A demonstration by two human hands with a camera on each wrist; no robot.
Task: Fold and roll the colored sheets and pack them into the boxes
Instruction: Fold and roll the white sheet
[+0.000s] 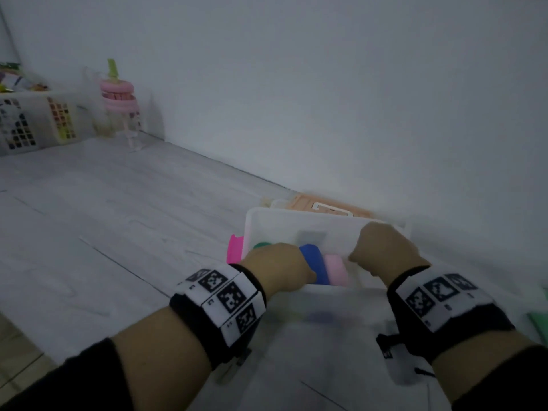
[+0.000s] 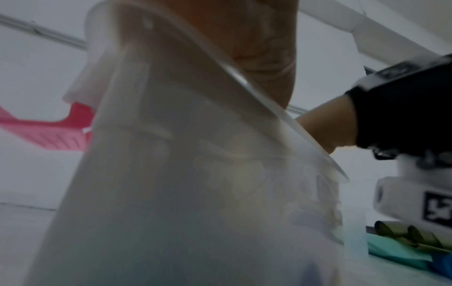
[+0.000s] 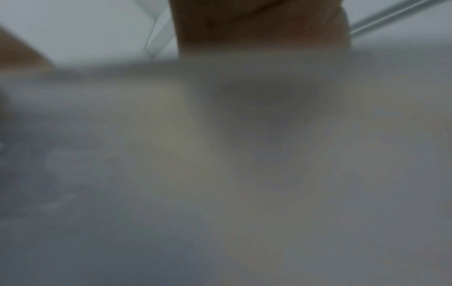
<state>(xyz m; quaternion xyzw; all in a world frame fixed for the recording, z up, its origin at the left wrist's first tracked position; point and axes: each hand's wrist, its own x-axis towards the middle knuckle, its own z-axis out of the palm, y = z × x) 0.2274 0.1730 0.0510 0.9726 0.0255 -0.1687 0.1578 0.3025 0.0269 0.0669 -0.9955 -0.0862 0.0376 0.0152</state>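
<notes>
A translucent white box (image 1: pixel 296 216) stands on the pale floor by the wall. Inside it lie a green roll (image 1: pixel 262 245), a blue roll (image 1: pixel 312 259) and a pink roll (image 1: pixel 335 268), side by side. My left hand (image 1: pixel 275 265) reaches over the box's near rim above the green roll. My right hand (image 1: pixel 382 247) reaches over the same rim, right of the pink roll. Both hands' fingers hook over that rim and are hidden inside. In the left wrist view the box wall (image 2: pixel 171 174) fills the frame under my palm (image 2: pixel 257 38). The right wrist view is a blur of box wall (image 3: pixel 220 174).
A bright pink plastic piece (image 1: pixel 235 249) sits against the box's left side. A peach-lidded box (image 1: pixel 326 207) lies behind, against the wall. Loose teal and blue sheets with olive rolls (image 2: pixel 396 249) lie at the right. A white basket (image 1: pixel 35 120) and a pink bottle (image 1: pixel 118 108) stand far left.
</notes>
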